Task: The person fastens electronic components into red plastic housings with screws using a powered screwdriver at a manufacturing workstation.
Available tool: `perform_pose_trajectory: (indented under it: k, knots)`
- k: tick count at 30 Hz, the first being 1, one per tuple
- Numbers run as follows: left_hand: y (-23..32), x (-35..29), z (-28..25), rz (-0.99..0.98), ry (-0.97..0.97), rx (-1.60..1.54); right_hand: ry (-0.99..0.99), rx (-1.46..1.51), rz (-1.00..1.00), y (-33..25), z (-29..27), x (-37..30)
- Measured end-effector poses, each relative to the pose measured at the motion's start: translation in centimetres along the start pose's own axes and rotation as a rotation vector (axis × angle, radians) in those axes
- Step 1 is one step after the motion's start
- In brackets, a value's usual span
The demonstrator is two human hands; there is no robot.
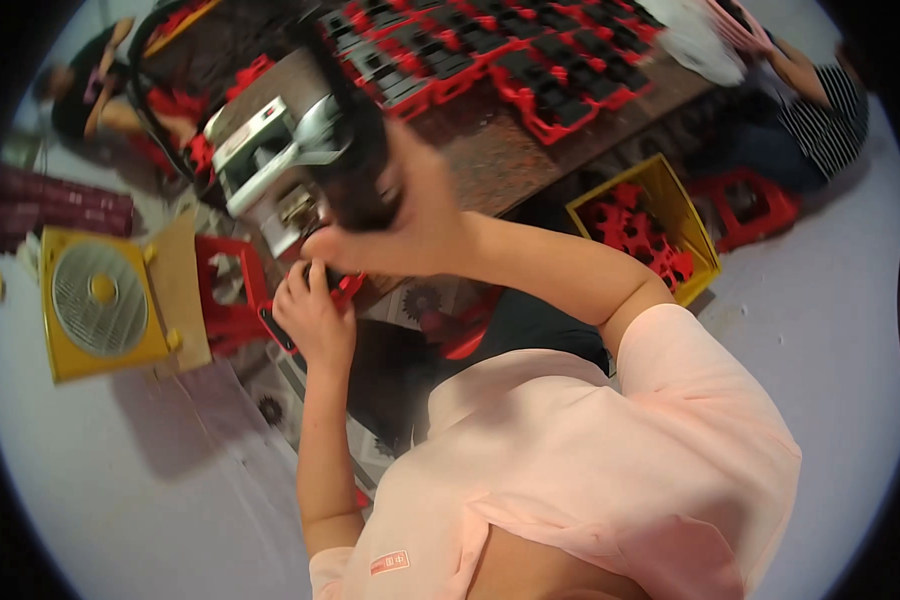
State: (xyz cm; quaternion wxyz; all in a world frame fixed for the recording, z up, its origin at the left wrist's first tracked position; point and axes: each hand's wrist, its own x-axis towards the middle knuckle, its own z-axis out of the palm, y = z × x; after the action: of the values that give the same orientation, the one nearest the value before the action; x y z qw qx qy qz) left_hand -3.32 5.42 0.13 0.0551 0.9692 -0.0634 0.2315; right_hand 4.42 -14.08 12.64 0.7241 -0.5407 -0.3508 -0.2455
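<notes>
Head view: a black tool point(362, 175), blurred, is gripped in the right hand point(420, 205), fingers wrapped around it, beside a white-and-metal machine point(253, 147). A red-and-black piece point(348, 288) lies at the bent fingers of the left hand point(313, 308), just below the machine; whether it is pinched cannot be told. Red-and-black assemblies point(560, 75) are laid in rows on the table point(510, 165).

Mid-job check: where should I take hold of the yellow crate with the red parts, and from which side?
I'd probably pinch the yellow crate by its rim at the lower right, coming from above: its open top exposes that edge, while the right forearm crosses the left side and a red stool stands by the upper right.
</notes>
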Motion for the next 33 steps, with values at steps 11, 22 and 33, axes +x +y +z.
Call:
perform_pose_trajectory:
  k: [11, 22, 33]
  knots:
    - [29.8, 11.2, 2.0, 0.736, 0.002, -0.722, 0.495, -0.688, -0.417, -19.9, -24.7, -0.1]
    - [21.5, 15.0, 7.9, 0.719, -0.032, -0.386, 0.460, -0.351, -0.096, -13.1, -23.0, -3.3]
    - [-2.0, 5.0, -5.3, 0.693, -0.369, 0.000, 0.040, 0.058, 0.117, 0.7, -5.0, 2.5]
